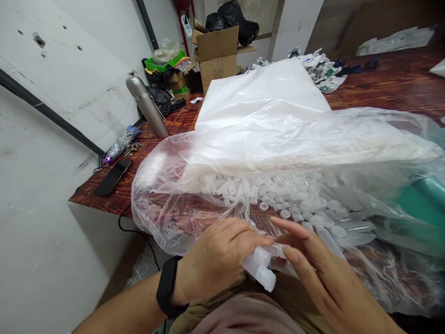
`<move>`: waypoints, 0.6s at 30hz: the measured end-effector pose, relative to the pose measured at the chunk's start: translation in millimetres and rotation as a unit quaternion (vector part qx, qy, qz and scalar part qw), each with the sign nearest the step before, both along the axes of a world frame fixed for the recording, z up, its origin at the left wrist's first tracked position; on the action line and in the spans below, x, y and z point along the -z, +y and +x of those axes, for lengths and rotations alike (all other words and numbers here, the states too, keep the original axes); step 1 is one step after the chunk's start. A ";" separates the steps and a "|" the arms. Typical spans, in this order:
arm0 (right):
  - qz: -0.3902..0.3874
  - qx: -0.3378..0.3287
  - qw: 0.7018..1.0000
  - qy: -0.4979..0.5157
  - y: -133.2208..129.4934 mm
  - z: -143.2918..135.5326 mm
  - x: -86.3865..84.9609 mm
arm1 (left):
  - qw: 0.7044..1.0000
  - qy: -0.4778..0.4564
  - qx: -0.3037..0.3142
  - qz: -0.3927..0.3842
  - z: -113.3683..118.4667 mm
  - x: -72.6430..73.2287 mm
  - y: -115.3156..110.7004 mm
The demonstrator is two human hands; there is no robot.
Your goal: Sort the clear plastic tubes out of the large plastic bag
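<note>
My left hand (217,253), wearing a black wristband, is closed around several translucent plastic tubes (253,268). Two of their white caps (266,278) stick out below the fingers. At the left fingertips, the thumb and fingers of my right hand (325,266) close on a small whitish cap (280,251) at the end of another tube. Part of that tube is hidden by the left fingers. Just beyond the hands lie a heap of loose caps (264,190) and several clear tubes (354,227), inside or under a clear plastic bag (163,199).
A white plastic sheet stack (264,97) lies behind the caps on the wooden table (389,83). A steel flask (148,106), a phone (113,177) and a folded umbrella (121,141) are at the left. A cardboard box (218,53) stands at the back; something green (420,199) is at the right.
</note>
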State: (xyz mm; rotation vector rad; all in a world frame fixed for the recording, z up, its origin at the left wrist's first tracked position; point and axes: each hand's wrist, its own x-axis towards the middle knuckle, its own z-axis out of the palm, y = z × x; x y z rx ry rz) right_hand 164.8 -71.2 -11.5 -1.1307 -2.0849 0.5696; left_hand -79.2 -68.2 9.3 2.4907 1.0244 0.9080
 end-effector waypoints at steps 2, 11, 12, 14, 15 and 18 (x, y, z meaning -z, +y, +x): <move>0.023 -0.018 0.999 -0.024 0.9 1.5 -1.2 | 1.000 -0.012 -0.005 -0.025 0.3 3.1 -0.8; 0.028 -0.058 0.998 -0.026 -1.7 -2.6 2.9 | 0.995 -0.022 -0.004 -0.094 4.0 8.6 -1.0; -0.005 -0.047 0.999 -0.016 -2.3 -3.9 4.7 | 0.997 -0.003 0.002 -0.078 4.2 8.0 -0.8; -0.068 -0.022 0.997 -0.006 -2.2 -5.7 7.6 | 0.999 0.024 0.006 -0.045 4.3 7.0 -0.2; -0.081 -0.019 0.996 -0.008 -1.7 -6.2 8.4 | 0.999 0.023 0.004 -0.038 4.3 7.1 0.1; -0.032 -0.057 0.998 -0.023 -1.2 -7.4 8.3 | 0.997 -0.018 -0.014 -0.070 3.7 9.8 0.6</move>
